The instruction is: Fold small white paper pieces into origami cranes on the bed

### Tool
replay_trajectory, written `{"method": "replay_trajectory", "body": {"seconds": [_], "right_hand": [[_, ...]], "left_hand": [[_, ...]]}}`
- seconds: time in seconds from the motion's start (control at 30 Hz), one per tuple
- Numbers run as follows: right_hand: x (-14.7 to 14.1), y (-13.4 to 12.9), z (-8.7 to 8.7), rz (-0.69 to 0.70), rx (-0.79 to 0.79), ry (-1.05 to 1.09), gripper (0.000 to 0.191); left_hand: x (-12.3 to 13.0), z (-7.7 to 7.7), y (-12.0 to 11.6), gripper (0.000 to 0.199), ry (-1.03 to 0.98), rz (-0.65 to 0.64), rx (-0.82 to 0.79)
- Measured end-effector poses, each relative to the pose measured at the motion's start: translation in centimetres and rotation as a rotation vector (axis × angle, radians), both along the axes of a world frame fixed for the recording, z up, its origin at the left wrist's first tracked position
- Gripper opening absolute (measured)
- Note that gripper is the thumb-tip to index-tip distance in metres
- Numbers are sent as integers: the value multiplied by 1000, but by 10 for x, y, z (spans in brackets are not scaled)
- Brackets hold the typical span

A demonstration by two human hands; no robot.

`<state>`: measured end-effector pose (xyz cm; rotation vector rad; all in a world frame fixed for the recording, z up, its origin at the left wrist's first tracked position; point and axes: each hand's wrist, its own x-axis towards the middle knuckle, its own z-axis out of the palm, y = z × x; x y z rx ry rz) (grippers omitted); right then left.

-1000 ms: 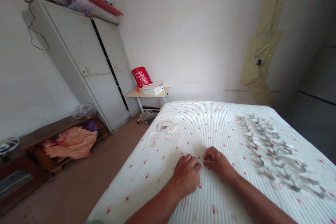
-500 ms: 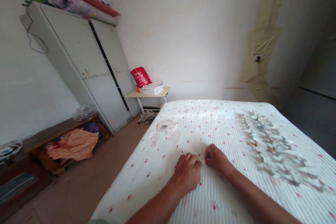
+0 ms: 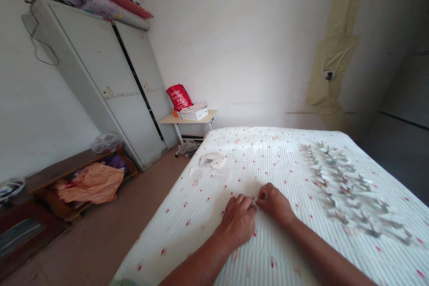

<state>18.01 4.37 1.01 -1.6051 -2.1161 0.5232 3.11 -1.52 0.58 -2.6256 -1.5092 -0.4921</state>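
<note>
Over the middle of the white mattress (image 3: 201, 250) with red dots, my two hands sit close together. My left hand (image 3: 238, 219) has its fingers curled and pressed together, with a tiny pale thing at the fingertips that is too small to name. Just to its right, my right hand (image 3: 275, 203) is closed in a pinch, its fingertips nearly meeting the left ones. Whatever it holds is hidden. Right of my hands lie rows of several small grey and brown figures (image 3: 345, 187), too blurred to identify closely.
Clear plastic packaging (image 3: 212, 160) and a printed paper sheet (image 3: 219, 174) lie on the mattress's left side. Beyond stands a small table (image 3: 167, 120) with a red bag (image 3: 179, 97) and a white box (image 3: 195, 113). A grey cabinet (image 3: 90, 62) and a low wooden bench (image 3: 75, 161) are at left.
My right hand has moved slightly left, closing the small gap to my left hand. My left hand has stayed almost in place.
</note>
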Motion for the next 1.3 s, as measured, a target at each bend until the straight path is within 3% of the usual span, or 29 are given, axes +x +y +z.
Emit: {"method": "replay_trajectory", "body": {"seconds": [0.43, 0.6, 0.8, 1.07, 1.3], "right_hand": [[11, 12, -6, -36, -9, -19, 14], [10, 3, -3, 53, -56, 113, 8], [2, -4, 1, 89, -33, 21, 15], [15, 3, -6, 193, -26, 55, 26], [18, -5, -6, 286, 47, 58, 26]], "left_hand": [[-1, 3, -1, 9, 4, -17, -22], [0, 1, 0, 10, 5, -21, -25], [-1, 2, -1, 10, -17, -22, -10], [-5, 11, -6, 14, -24, -33, -26], [-7, 1, 2, 21, -216, -10, -30]]}}
